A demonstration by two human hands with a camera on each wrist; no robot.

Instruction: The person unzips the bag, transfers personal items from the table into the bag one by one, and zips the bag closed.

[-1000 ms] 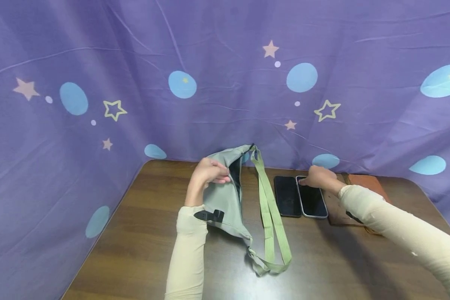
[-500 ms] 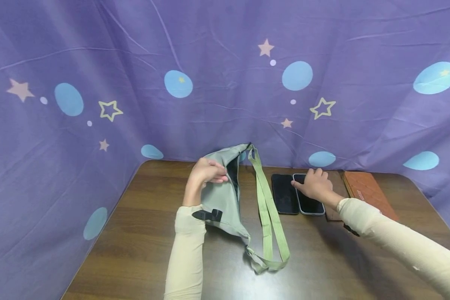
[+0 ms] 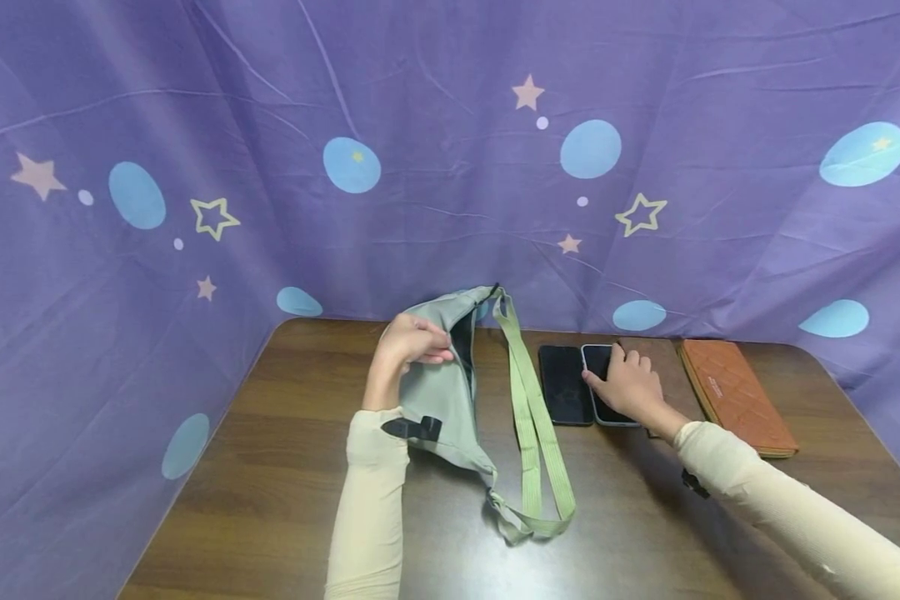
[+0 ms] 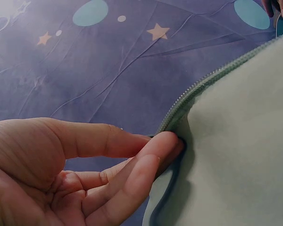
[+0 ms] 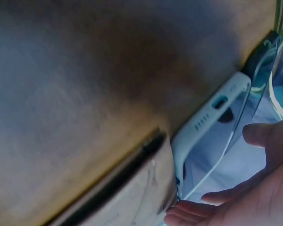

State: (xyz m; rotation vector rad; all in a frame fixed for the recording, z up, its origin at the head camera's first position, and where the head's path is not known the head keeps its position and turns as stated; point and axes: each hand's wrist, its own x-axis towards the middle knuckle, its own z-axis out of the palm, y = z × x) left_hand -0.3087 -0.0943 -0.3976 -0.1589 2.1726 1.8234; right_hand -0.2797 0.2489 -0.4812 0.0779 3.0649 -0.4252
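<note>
A pale green waist bag [image 3: 442, 400] lies on the table with its zipped mouth parted toward the right. My left hand [image 3: 412, 340] pinches the zipper edge; in the left wrist view, thumb and fingertips meet at the toothed zipper [image 4: 198, 89]. My right hand [image 3: 632, 383] is spread over a white-edged smartphone [image 3: 598, 360], its thumb by the phone's left edge and its fingers toward the right. In the right wrist view the thumb and fingers stand apart above the phone [image 5: 207, 117]. A second, black smartphone [image 3: 566, 387] lies just left of it.
Right of the phones are a brown wallet [image 3: 675, 375], partly under my right hand, and an orange quilted wallet [image 3: 738, 392]. The bag's green strap [image 3: 528, 408] loops between bag and phones. A purple curtain [image 3: 450, 167] hangs behind the wooden table [image 3: 270, 500].
My right hand has moved off the phone's top end, turned and spread across the phone, uncovering more of the orange wallet. The left hand keeps its pinch. The head view has shifted slightly.
</note>
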